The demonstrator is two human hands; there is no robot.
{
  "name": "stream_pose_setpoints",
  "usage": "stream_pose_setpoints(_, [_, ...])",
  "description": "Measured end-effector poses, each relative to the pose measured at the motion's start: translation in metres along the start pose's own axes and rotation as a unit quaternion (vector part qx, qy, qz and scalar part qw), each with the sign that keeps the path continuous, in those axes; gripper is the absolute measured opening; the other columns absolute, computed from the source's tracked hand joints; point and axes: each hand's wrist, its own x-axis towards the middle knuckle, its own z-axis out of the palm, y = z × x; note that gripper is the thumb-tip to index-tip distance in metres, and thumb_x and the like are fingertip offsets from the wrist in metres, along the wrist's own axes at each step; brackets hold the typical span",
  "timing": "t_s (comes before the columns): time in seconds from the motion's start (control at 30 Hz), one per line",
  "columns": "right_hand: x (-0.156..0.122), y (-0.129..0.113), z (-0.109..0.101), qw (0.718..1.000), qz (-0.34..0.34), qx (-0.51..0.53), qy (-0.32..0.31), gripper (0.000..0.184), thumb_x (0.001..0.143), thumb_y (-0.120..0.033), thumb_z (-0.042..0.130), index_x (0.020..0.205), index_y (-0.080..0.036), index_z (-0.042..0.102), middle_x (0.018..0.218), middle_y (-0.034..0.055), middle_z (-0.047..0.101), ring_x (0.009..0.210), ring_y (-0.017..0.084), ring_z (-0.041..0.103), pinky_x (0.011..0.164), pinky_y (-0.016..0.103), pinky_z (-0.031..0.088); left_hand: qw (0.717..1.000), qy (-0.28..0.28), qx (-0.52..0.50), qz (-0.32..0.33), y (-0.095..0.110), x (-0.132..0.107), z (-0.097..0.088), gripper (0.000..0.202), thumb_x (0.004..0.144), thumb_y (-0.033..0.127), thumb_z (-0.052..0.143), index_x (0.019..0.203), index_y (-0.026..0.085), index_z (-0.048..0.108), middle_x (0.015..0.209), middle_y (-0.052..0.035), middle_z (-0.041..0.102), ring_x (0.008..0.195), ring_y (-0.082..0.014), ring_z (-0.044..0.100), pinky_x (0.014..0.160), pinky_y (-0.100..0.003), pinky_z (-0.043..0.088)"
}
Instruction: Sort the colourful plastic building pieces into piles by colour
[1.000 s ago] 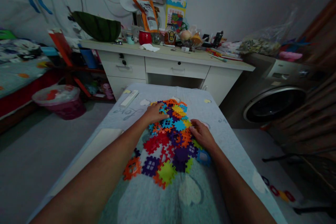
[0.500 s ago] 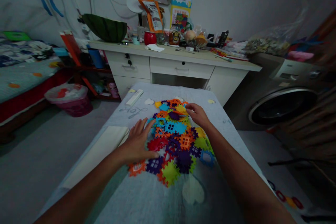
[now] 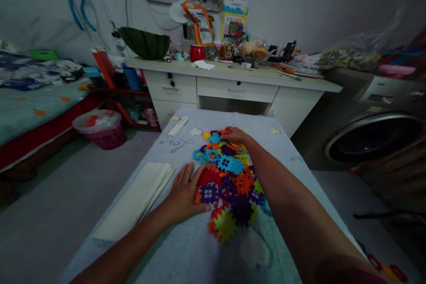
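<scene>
A heap of colourful plastic gear-edged building pieces (image 3: pixel 229 164) lies in the middle of the cloth-covered table. My left hand (image 3: pixel 186 195) rests along the heap's near left side, fingers spread and thumb out. Its fingers are beside a purple window piece (image 3: pixel 208 193) and a red piece (image 3: pixel 209 176). At the far end, my right hand (image 3: pixel 237 135) reaches over the pieces with its fingers stretched to the left, near a light blue piece (image 3: pixel 214 138). A yellow-green piece (image 3: pixel 225 225) lies at the near edge. My right forearm hides part of the heap's right side.
On the table's left are a folded cream-coloured item (image 3: pixel 133 199) and a narrow white box (image 3: pixel 178 127). Behind stands a white desk (image 3: pixel 238 91) bearing jars and a watermelon-patterned bowl (image 3: pixel 144 43). A washing machine (image 3: pixel 362 115) is at right, a pink bin (image 3: pixel 106 135) at left.
My left hand has pushed the orange and purple window pieces at the near left inward against the heap. My right hand has moved left over the far end. The view has shifted slightly.
</scene>
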Motion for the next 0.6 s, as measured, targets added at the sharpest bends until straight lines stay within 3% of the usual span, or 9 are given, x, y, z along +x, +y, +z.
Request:
stream_pose_setpoints(0.23, [-0.024, -0.015, -0.005, 0.996, -0.074, 0.013, -0.055, 0.045, 0.075, -0.021, 0.067, 0.12, -0.019, 0.059, 0.111, 0.0052, 0.066, 0.094, 0.02, 0.062, 0.079, 0.027, 0.048, 0.997, 0.051, -0.04, 0.036, 0.001, 0.034, 0.005, 0.128, 0.056, 0.071, 0.074, 0.154, 0.021, 0.01, 0.157, -0.0235, 0.019, 0.144, -0.045, 0.018, 0.113, -0.06, 0.022])
stream_pose_setpoints(0.4, [-0.053, -0.029, -0.019, 0.981, -0.186, 0.023, -0.056, 0.046, 0.072, -0.015, 0.067, 0.117, -0.017, 0.061, 0.119, 0.0075, 0.06, 0.105, 0.021, 0.057, 0.095, 0.034, 0.044, 0.99, 0.101, -0.052, 0.08, -0.002, 0.038, 0.006, 0.127, 0.058, 0.07, 0.075, 0.153, 0.022, 0.006, 0.152, -0.0215, 0.031, 0.138, -0.0415, 0.032, 0.11, -0.059, 0.028])
stream_pose_setpoints(0.6, [-0.105, -0.058, -0.028, 0.944, -0.322, 0.014, -0.074, 0.046, 0.07, -0.013, 0.064, 0.116, -0.016, 0.061, 0.117, 0.0092, 0.057, 0.112, 0.023, 0.052, 0.101, 0.041, 0.041, 0.983, 0.142, -0.068, 0.089, -0.008, 0.039, 0.012, 0.131, 0.056, 0.064, 0.079, 0.153, 0.02, 0.001, 0.152, -0.022, 0.03, 0.138, -0.0409, 0.033, 0.109, -0.056, 0.031])
